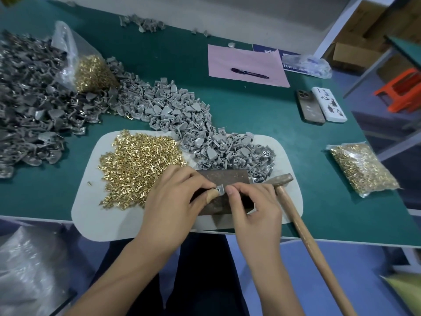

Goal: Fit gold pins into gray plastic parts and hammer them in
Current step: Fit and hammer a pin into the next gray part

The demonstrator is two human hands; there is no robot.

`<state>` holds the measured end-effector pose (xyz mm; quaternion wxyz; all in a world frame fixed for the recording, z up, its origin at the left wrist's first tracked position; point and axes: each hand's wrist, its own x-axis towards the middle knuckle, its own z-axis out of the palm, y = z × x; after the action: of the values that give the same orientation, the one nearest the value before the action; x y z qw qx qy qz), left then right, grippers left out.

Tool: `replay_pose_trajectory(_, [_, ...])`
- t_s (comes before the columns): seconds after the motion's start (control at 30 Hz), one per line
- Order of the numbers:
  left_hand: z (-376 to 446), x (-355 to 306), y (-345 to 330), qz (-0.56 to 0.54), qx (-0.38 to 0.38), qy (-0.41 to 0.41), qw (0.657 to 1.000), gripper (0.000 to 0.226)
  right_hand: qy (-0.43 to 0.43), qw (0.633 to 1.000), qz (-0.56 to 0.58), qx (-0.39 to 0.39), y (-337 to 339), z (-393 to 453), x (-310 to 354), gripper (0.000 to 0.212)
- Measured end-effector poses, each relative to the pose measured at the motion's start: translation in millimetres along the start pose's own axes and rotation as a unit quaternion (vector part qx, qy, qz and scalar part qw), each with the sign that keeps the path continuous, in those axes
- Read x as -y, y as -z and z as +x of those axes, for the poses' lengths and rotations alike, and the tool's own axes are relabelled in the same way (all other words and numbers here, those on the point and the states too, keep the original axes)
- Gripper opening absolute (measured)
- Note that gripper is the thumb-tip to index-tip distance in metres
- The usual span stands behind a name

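**Green table, pin being seated**

On the green table (262,115), over a dark block (225,179), the left hand (175,197) pinches a gray part (219,189); the right hand (255,201) pinches at its edge, pin unseen; next likely needs the hammer (293,215), lying just beside.

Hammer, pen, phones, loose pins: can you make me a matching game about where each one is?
Things:
1. hammer
2. pen
3. phones
4. loose pins

Places:
A. on the pink paper
B. heaped on the white mat, left of the hands
C. on the green table, far right
D. head on the mat beside the right hand, handle sticking out past the table edge

Pairs: 1-D, 2-A, 3-C, 4-B
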<state>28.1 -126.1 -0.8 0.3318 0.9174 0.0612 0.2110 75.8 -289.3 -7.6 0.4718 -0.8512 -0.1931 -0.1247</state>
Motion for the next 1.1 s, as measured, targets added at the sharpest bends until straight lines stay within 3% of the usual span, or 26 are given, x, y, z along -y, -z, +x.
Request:
replay_pose_trajectory(0.17, [1.7, 0.0, 9.1, 0.044, 0.036, -0.029, 0.998, 0.026, 0.072, 0.990, -0.120, -0.007, 4.1, 0.9, 4.9, 0.008])
replay_pose_trajectory(0.33, [6.1, -1.6, 13.8, 0.041, 0.052, -0.017, 0.998, 0.021, 0.097, 0.986, -0.127, 0.040, 4.5, 3.9, 3.2, 0.008])
replay_pose_trajectory(0.8, [3.6, -0.6, 4.8, 0.018, 0.013, 0.009, 1.000, 0.020, 0.111, 0.986, -0.071, 0.098, -1.9, 21.7, -3.6, 0.011])
replay_pose_trajectory(0.93, [2.9, 2.9, 3.6, -0.035, -0.004, 0.034, 0.999, 0.016, 0.087, 0.991, -0.041, 0.093, -4.3, 23.8, -3.7, 0.009])
replay_pose_trajectory(1.1, [3.5, 4.0, 5.6, -0.021, -0.001, 0.035, 0.999, 0.012, 0.070, 0.991, 0.001, 0.113, -3.2, 30.7, -1.7, 0.007])
